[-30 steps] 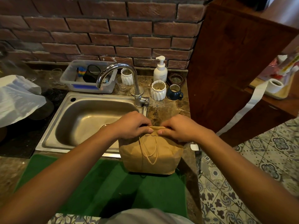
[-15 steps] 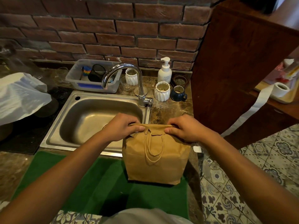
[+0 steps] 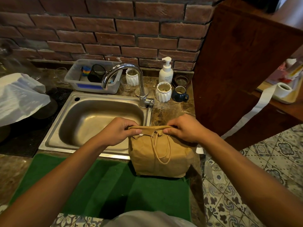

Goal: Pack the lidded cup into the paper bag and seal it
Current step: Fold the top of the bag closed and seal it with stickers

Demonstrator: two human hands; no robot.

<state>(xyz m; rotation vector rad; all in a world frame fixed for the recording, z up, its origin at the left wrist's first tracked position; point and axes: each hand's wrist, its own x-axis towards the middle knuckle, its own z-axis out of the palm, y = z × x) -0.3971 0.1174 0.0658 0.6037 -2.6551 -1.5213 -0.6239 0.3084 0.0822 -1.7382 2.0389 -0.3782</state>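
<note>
A brown paper bag stands upright on the green mat at the counter's right end, its twisted paper handle hanging down the front. Its top edge is folded over flat. My left hand pinches the left end of the fold and my right hand pinches the right end. A small white piece shows at my left fingertips. The lidded cup is not visible; the closed bag hides whatever is inside.
A steel sink with a curved tap lies just behind the bag. Behind it stand a plastic tub, white ribbed cups, a blue mug and a soap pump. A wooden cabinet rises at right.
My hands have slid apart along the bag's top, from meeting at the middle to holding its two ends. The fold now lies flat across the whole width.
</note>
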